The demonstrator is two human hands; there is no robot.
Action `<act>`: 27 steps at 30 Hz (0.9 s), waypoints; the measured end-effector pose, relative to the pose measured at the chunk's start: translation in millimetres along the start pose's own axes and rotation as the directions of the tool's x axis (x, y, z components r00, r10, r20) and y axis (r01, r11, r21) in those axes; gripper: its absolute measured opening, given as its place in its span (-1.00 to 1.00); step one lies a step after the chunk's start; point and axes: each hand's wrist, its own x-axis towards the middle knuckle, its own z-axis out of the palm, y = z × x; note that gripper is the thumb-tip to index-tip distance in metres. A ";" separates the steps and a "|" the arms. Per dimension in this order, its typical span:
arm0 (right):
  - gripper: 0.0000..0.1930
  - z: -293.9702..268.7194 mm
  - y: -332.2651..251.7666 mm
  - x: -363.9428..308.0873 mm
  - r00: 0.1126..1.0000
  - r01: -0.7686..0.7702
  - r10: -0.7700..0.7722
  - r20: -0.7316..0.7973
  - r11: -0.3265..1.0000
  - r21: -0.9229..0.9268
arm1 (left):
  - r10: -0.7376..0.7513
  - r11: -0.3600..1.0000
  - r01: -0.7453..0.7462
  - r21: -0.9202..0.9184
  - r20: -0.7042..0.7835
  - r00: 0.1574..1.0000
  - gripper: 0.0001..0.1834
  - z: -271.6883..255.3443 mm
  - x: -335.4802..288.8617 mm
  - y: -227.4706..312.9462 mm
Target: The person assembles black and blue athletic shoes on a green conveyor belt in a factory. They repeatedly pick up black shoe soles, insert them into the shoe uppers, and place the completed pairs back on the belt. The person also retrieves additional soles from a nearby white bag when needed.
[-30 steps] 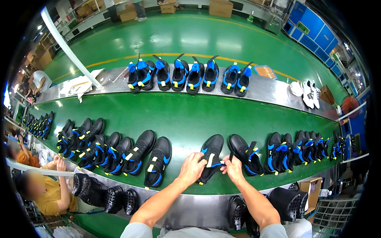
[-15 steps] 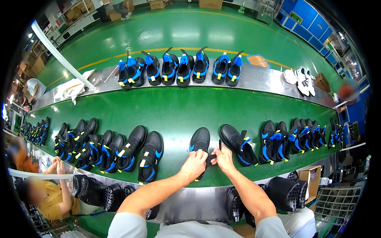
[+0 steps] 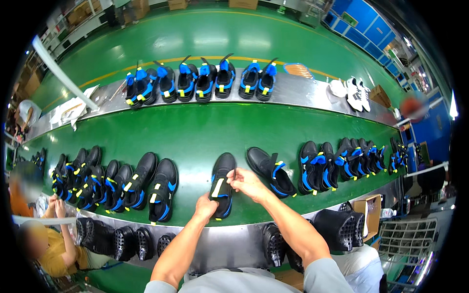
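Note:
A black shoe [image 3: 226, 163] with blue sides stands on the green bench in front of me, its toe pointing away. My left hand [image 3: 206, 206] grips it at the left side of the collar, thumb against the shoe. Beside its right edge, my right hand [image 3: 245, 183] pinches a thin black strap [image 3: 234, 173] that sticks up between the fingertips. A pale yellow stripe [image 3: 219, 188] shows along the tongue. Just right of my hand lies another black shoe [image 3: 259, 158], tilted, its strap raised.
Several similar shoes stand left [image 3: 165, 178] and right [image 3: 309, 166]. More line a metal shelf [image 3: 312, 88] at the back, near white shoes [image 3: 355, 97]. Black boots [image 3: 337, 227] lie along the near edge beside a cardboard box [image 3: 372, 210]. A person in a yellow shirt [image 3: 56, 251] is at left.
My left hand has gone from the shoe's top to its left side near the heel, uncovering the yellow stripe. The right hand still pinches the strap. The whole view has shifted.

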 end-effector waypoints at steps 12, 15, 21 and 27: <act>-0.91 28.6 -81.4 -46.8 0.971 -0.046 0.057 0.232 0.998 -0.050 | 0.424 0.804 -0.494 0.332 0.261 0.867 -0.43 -88.7 -47.4 24.6; -0.84 29.0 -81.1 -48.3 0.967 -0.014 0.042 0.253 0.994 -0.112 | 0.486 0.737 -0.563 0.374 0.286 0.826 -0.44 -92.3 -52.1 13.7; -0.49 29.2 -88.7 -57.1 0.878 -0.090 0.149 0.456 0.985 -0.148 | 0.446 0.781 -0.540 0.315 0.325 0.834 -0.48 -93.3 -50.1 9.9; -0.86 53.4 -77.2 -58.1 0.914 -0.145 0.252 0.319 0.936 -0.322 | 0.483 0.733 -0.580 0.355 0.328 0.812 -0.46 -95.8 -51.7 9.6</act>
